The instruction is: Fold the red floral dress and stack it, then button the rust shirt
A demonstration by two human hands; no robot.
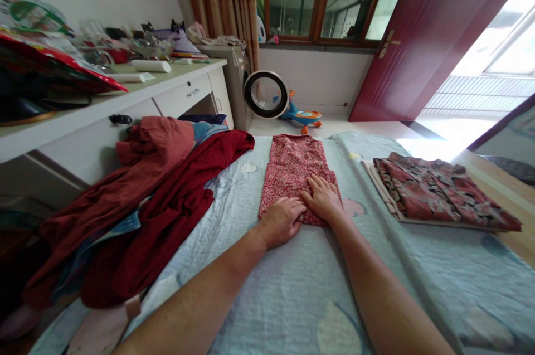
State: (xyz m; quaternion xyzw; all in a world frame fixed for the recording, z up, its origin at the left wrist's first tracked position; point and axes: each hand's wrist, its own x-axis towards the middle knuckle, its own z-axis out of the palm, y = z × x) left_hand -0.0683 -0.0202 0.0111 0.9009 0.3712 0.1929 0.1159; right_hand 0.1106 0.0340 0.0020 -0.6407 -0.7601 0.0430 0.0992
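A red garment with a small pale floral print (295, 165) lies folded into a narrow rectangle on the light blue bedspread (267, 293). My left hand (282, 221) is at its near edge, fingers bent over the cloth and thumb low by the hem, closed on that edge. Flat on the near right part of the same garment rests my right hand (322, 198), its fingers stretched out and a little apart. The two hands almost meet at the fingertips. Both palms and the cloth beneath them are hidden.
Unfolded clothes lie at left, among them a dark red garment (167, 232) and a rust-coloured one (154, 143). A folded floral stack (443, 190) sits at right. Beyond are a cluttered desk (167, 84), an open washing-machine door (266, 94), a blue ride-on toy (303, 115) and a red door (418, 37).
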